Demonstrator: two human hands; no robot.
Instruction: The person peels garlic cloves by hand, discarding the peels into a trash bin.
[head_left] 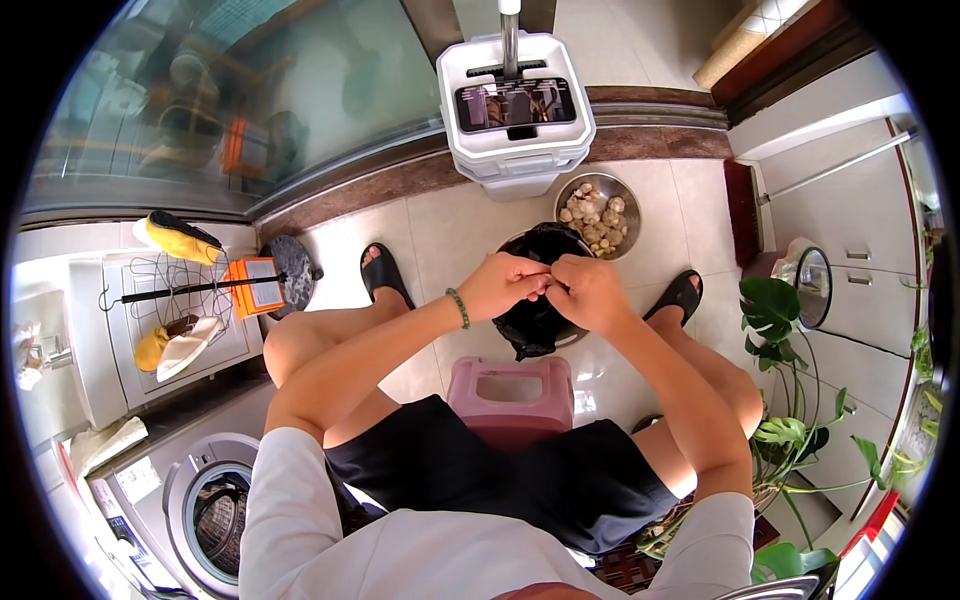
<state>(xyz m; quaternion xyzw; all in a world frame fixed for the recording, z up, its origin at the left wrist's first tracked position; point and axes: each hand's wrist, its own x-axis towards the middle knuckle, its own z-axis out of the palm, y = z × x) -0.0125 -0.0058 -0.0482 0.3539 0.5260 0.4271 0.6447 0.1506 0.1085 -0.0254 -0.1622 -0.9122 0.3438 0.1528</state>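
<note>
My left hand (505, 285), with a green bead bracelet (458, 308) on the wrist, meets my right hand (588, 292) fingertip to fingertip. The fingers of both are pinched closed. Whatever lies between them is too small and covered to make out. Directly beneath is a bin lined with a black plastic bag (535, 335). Just beyond it, a steel bowl (634, 225) on the floor holds several garlic bulbs and cloves (592, 212).
A pink plastic stool (510, 372) stands between my knees. Ahead is a white plastic box (515, 155) with a phone (515, 104) on top. On the left are a shoe rack (190, 295) and a washing machine (205, 510); a leafy plant (785, 430) grows on the right.
</note>
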